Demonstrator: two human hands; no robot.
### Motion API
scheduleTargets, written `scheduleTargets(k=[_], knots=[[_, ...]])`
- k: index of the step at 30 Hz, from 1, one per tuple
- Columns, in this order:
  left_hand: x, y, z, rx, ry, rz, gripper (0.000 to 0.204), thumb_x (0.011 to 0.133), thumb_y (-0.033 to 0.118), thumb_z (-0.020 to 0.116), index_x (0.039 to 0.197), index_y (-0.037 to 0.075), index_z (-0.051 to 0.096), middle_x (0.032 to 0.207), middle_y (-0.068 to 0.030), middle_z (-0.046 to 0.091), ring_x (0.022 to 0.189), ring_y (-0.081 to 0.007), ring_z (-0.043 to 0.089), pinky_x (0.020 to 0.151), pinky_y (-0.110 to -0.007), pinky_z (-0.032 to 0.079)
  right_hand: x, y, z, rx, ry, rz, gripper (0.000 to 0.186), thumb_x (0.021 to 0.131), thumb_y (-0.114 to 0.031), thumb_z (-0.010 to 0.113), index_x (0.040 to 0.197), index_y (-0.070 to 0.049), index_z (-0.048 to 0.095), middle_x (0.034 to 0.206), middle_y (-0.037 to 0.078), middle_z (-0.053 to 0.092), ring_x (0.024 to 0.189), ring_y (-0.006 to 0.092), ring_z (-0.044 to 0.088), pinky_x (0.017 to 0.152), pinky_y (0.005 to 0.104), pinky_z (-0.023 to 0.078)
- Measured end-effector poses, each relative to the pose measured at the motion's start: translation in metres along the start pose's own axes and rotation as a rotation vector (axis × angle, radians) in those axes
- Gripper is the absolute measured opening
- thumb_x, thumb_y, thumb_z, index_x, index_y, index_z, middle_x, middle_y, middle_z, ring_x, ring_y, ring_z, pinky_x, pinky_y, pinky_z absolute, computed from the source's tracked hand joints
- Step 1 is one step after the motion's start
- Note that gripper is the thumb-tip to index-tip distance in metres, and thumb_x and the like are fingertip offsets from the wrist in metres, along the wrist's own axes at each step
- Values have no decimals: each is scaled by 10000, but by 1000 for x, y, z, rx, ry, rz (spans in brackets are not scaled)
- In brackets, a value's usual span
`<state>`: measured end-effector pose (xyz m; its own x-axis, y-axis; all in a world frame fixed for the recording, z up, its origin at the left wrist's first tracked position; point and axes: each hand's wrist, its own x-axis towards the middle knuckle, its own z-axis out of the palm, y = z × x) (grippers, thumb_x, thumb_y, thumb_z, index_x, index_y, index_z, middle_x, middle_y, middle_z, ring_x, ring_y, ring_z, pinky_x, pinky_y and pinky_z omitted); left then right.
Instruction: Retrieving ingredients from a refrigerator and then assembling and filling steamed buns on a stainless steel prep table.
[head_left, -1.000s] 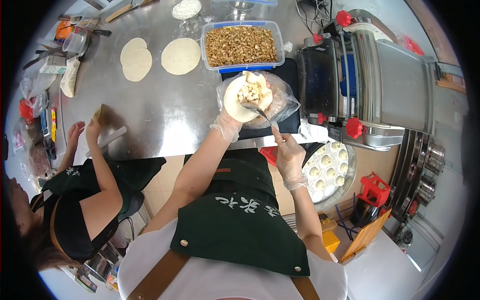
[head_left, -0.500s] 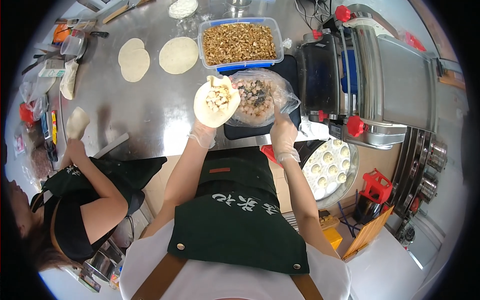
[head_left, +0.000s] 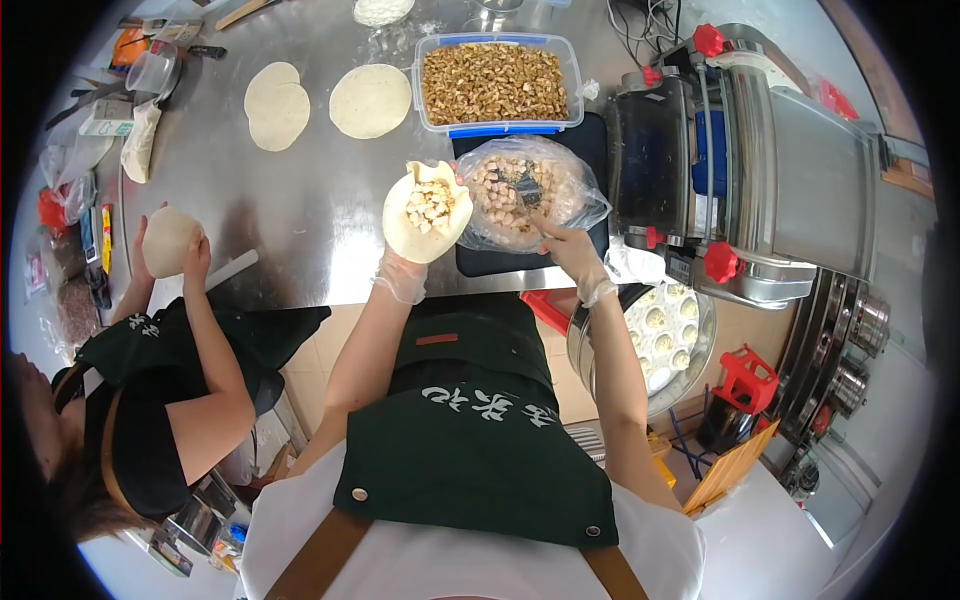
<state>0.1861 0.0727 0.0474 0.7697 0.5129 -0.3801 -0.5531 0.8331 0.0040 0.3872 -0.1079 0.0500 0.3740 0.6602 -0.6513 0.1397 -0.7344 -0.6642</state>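
My left hand (head_left: 404,272), in a clear glove, is closed under a round dough wrapper (head_left: 412,236) and holds it up like a cup. Pale diced filling (head_left: 430,206) sits in its middle, and one edge of the dough is folded up. Just right of it stands a bowl lined with clear plastic (head_left: 575,190), full of diced pinkish filling with dark bits (head_left: 492,192). My gloved right hand (head_left: 574,254) is at the bowl's near right side, its curled fingers at the filling; whatever they grip is too hard to make out.
Behind the bowl is a clear tub of chopped nuts (head_left: 495,88). Dough rounds (head_left: 370,101) lie on the steel table at left. A co-worker's hands (head_left: 196,262) hold another dough round. A rolling machine (head_left: 740,170) stands at right, above a pan of filled dough pieces (head_left: 660,340).
My right hand has shifted, its fingers now lower and more to the left at the filling. The left hand stays nearly in place. The co-worker's hands have spread apart around their dough round.
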Motion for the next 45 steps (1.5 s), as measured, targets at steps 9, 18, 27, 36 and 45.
scheduleTargets(k=[9,18,27,36,45], knots=[[3,-2,-3,-19,-8,-15,406,923,336,557,1139,-7,589,1032,-145,644,976,-294,621,899,-412,515,-6,5,-6,766,-317,206,510,891,8,504,1401,-15,496,850,8,569,555,37,357,455,182,253],[22,-21,1,-41,-34,-45,334,949,307,521,1147,49,599,1113,-123,652,1049,-295,619,936,-481,512,-69,-45,-11,898,-53,128,512,924,16,503,1432,17,429,868,32,588,571,24,366,451,166,260],[62,-86,39,-96,-179,-94,338,966,332,490,1125,62,616,1059,-136,661,995,-294,644,858,-464,554,-78,-50,83,-582,970,-478,659,695,126,602,1326,-61,588,892,107,620,749,246,644,636,339,542],[62,-92,37,-179,-123,-127,401,990,359,468,1158,19,597,1067,-160,653,1002,-305,637,885,-439,554,-86,-45,64,-186,800,-544,637,769,148,532,1369,-64,539,840,95,613,714,238,635,627,335,534],[61,-78,24,-209,-215,-76,351,965,335,487,1126,54,625,1118,-122,635,1040,-272,604,880,-439,537,-100,-47,30,-356,836,-359,557,843,112,491,1361,-80,558,779,92,606,671,235,627,613,327,516]])
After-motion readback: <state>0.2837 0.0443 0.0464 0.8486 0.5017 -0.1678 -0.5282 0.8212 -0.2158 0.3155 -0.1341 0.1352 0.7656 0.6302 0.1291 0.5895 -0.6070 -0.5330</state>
